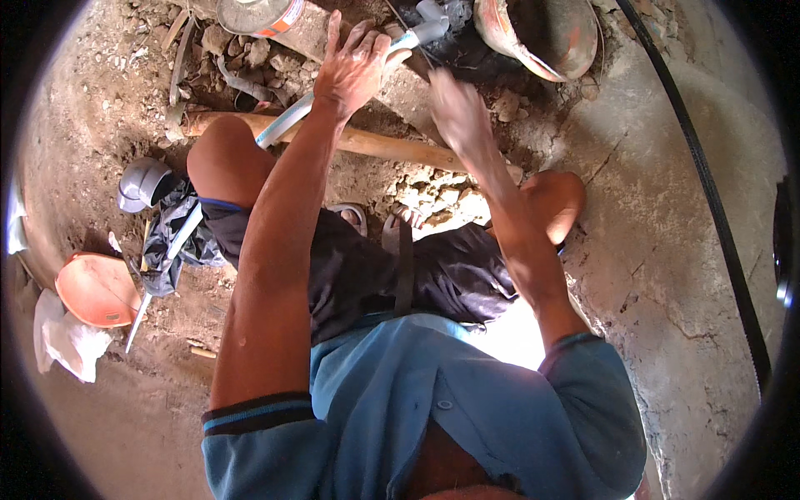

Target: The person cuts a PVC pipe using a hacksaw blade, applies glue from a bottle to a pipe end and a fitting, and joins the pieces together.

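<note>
My left hand [354, 68] is closed around a pale pipe [287, 122] with a light blue stripe. The pipe slants from my left knee up to a grey elbow fitting [431, 32] beyond my thumb. To the right, just below the fitting, my right hand [460, 110] is smeared by motion. Whether its fingers hold anything does not show. Dark plastic [454, 54] lies beside the fitting. Below both hands a wooden pole [392, 147] runs across between my knees.
A tin can [260, 17] and a scuffed, dirt-smeared container [575, 37] stand at the far side. Left are a larger grey pipe fitting [142, 184], a black plastic bag [171, 237], an orange scoop-like piece [98, 289] and white plastic [73, 342]. A black hose [694, 146] curves along the right.
</note>
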